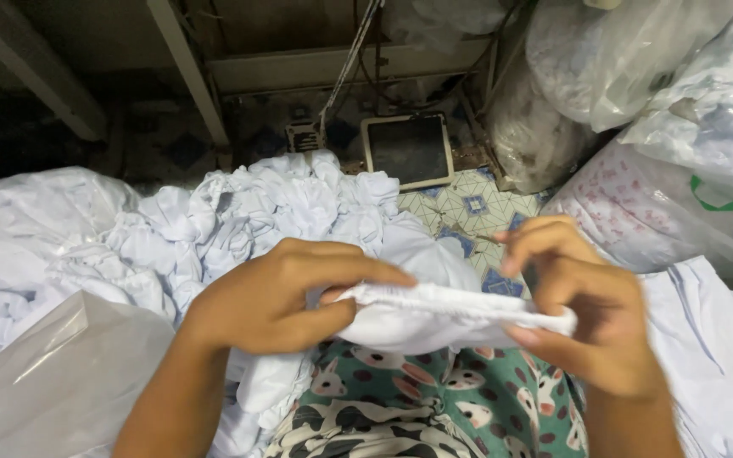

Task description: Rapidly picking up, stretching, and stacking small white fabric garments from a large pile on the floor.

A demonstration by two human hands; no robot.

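Note:
My left hand (277,297) and my right hand (587,309) both pinch the gathered edge of a white cloth piece (443,314), stretched between them over my lap. My lap is covered by green patterned fabric with black-and-white animal shapes (434,399). The left thumb and fingers clamp the cloth's left end; the right fingers curl over its right end. A heap of similar white cloth pieces (248,212) lies just beyond my left hand.
A clear plastic bag (53,373) sits at lower left. Large stuffed plastic bags (663,76) stand at the right. A dark pedal plate (409,148) rests on the tiled floor (468,208) under a metal table frame (188,68). White fabric (714,339) lies at right.

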